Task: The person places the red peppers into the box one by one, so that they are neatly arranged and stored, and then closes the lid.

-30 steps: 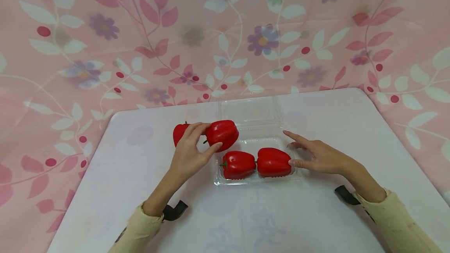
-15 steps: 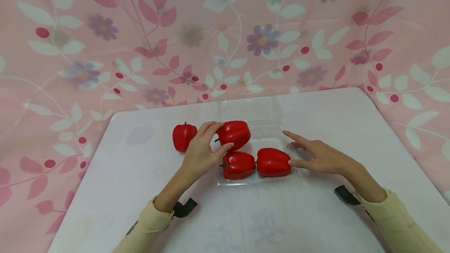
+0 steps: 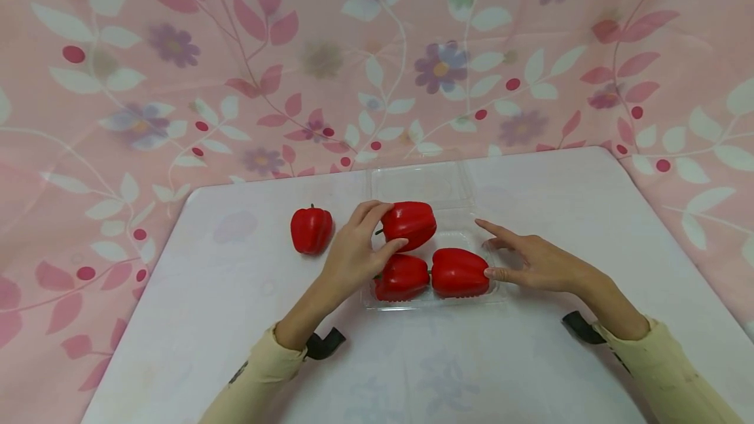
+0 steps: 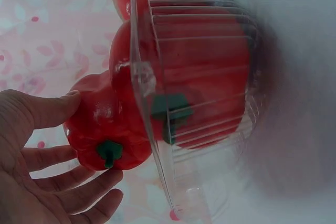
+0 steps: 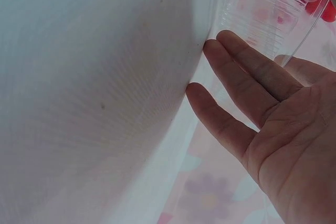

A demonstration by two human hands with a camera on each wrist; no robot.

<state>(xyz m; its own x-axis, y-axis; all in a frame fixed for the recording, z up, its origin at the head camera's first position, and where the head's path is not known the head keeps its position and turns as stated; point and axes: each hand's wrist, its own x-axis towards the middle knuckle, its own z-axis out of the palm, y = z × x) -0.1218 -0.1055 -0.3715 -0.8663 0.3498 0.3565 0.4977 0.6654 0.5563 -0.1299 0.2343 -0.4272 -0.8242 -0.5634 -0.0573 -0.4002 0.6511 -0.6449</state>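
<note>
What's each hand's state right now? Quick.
Left hand: closed, holding a red bell pepper between thumb and fingers.
Right hand: open, holding nothing, at the clear container's right end.

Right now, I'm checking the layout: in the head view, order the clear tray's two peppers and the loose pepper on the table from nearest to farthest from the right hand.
1. Right tray pepper: immediately left of the right hand.
2. Left tray pepper: farther left, in the clear tray.
3. Loose pepper: farthest left, on the table.
</note>
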